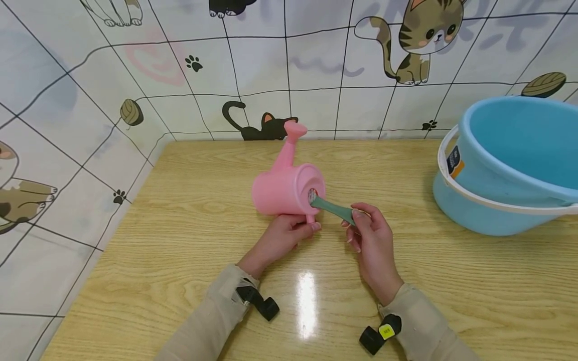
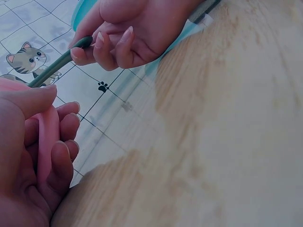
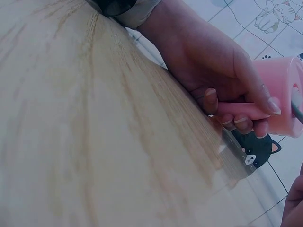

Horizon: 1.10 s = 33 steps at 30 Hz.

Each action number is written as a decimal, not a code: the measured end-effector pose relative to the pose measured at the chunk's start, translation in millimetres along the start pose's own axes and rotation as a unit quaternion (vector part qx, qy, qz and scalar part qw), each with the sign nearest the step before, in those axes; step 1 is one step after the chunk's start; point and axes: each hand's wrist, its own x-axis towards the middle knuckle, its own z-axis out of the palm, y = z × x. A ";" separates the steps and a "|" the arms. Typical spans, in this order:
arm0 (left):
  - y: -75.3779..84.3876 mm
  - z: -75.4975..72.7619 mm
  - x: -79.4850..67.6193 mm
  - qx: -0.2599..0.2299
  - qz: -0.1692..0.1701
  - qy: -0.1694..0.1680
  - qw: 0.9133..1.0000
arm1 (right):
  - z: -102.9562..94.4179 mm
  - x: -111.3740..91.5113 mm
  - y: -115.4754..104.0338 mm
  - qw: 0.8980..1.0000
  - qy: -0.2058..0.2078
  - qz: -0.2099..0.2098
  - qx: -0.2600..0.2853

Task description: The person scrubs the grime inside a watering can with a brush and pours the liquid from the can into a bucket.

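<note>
A pink watering can [image 1: 277, 193] lies tipped on its side above the table, its spout pointing to the back wall and its round top turned to the right. My left hand [image 1: 285, 235] grips the can's handle; fingers and thumb wrap around the pink handle [image 2: 47, 146] in the left wrist view. Between thumb and fingers, my right hand [image 1: 376, 243] pinches the handle end of a slim green brush [image 1: 333, 207]. The brush's far end, with a white and red patch, sits at the can's round opening and is partly hidden there.
Two light blue buckets [image 1: 492, 220], one nested in the other with a white handle, stand on the right side of the wooden table [image 1: 203, 175]. Walls with a cat-print tile pattern [image 1: 316, 65] rise behind and at the left.
</note>
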 end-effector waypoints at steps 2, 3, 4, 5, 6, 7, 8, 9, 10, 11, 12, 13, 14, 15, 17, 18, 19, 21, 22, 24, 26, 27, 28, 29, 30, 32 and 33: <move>0.3 -0.1 -0.1 0.000 -0.002 0.000 1.000 | 0.0 0.2 -0.4 1.000 0.010 0.002 -0.010; 0.3 -0.1 -0.1 0.002 -0.003 0.000 1.000 | 0.0 0.4 -0.6 1.000 0.012 0.004 -0.014; 0.5 0.0 0.1 0.004 -0.004 -0.001 1.000 | -0.4 0.5 -0.6 1.000 0.016 0.005 -0.019; 0.5 0.1 0.2 0.005 -0.004 -0.001 1.000 | -0.7 0.8 -0.6 1.000 0.017 0.006 -0.020; 0.6 0.3 0.4 0.006 -0.004 -0.001 1.000 | -0.9 1.1 -0.5 1.000 0.016 0.006 -0.024; 0.6 0.3 0.3 0.005 -0.005 -0.002 1.000 | -1.3 1.4 0.0 1.000 0.013 0.007 -0.026; 0.5 0.5 0.4 0.004 -0.005 -0.002 1.000 | -1.6 1.6 0.5 1.000 0.006 0.008 -0.030; 0.5 0.6 0.6 0.002 -0.003 -0.002 1.000 | -1.8 1.6 0.8 0.999 -0.002 0.010 -0.035; 0.4 0.6 0.6 0.001 -0.001 -0.002 1.000 | -2.0 1.6 1.3 0.999 -0.012 0.011 -0.039; 0.4 0.6 0.5 0.000 -0.001 -0.002 1.000 | -2.2 1.6 1.7 0.999 -0.022 0.012 -0.043; 0.3 0.7 0.5 0.000 0.000 -0.001 1.000 | -2.3 1.4 2.1 0.998 -0.032 0.013 -0.048; 0.3 0.6 0.4 0.001 -0.001 -0.001 1.000 | -2.4 1.3 2.4 0.998 -0.040 0.016 -0.052; 0.3 0.6 0.3 0.002 -0.001 -0.001 1.000 | -2.4 1.1 2.6 0.997 -0.046 0.016 -0.056; 0.4 0.5 0.2 0.005 -0.001 -0.001 1.000 | -2.2 1.0 2.6 0.997 -0.049 0.016 -0.058; 0.7 0.5 -0.2 0.007 -0.004 -0.002 1.000 | -2.2 0.8 2.7 0.997 -0.052 0.013 -0.057; 0.6 0.5 -0.1 0.007 -0.003 -0.002 1.000 | -2.0 0.8 2.6 0.997 -0.053 0.011 -0.055; 0.5 0.3 -0.2 0.008 -0.003 -0.001 1.000 | -1.7 0.8 2.7 0.997 -0.054 0.009 -0.054; -0.3 0.2 -0.3 0.008 -0.004 -0.001 1.000 | -1.3 0.9 2.8 0.997 -0.059 0.005 -0.047; -0.2 0.1 -0.3 0.007 -0.005 -0.001 1.000 | -1.2 0.9 2.8 0.997 -0.060 0.003 -0.045; 0.8 -0.1 -0.6 0.007 -0.009 0.000 1.000 | -1.1 1.0 2.8 0.997 -0.057 0.003 -0.046; 6.1 -0.7 -1.9 0.003 -0.010 -0.002 1.000 | -1.1 1.2 2.8 0.997 -0.039 0.004 -0.063; 10.0 -1.2 -2.8 0.003 -0.009 -0.003 1.000 | -1.4 1.4 2.9 0.997 -0.028 0.005 -0.071; 14.5 -1.8 -4.0 0.003 -0.008 -0.004 1.000 | -1.5 1.4 2.7 0.997 -0.018 0.006 -0.079; 18.9 -2.5 -5.3 0.002 -0.008 -0.006 1.000 | -1.7 1.6 2.8 0.996 -0.007 0.007 -0.087; 23.7 -3.0 -6.5 0.001 -0.006 -0.007 1.000 | -1.9 1.8 2.7 0.996 0.004 0.007 -0.094; 31.6 -4.0 -8.6 0.003 -0.004 -0.010 1.000 | -2.3 2.2 2.3 0.994 0.023 0.002 -0.104; 33.7 -4.2 -9.1 0.005 -0.006 -0.010 1.000 | -2.4 2.3 2.0 0.994 0.029 -0.001 -0.106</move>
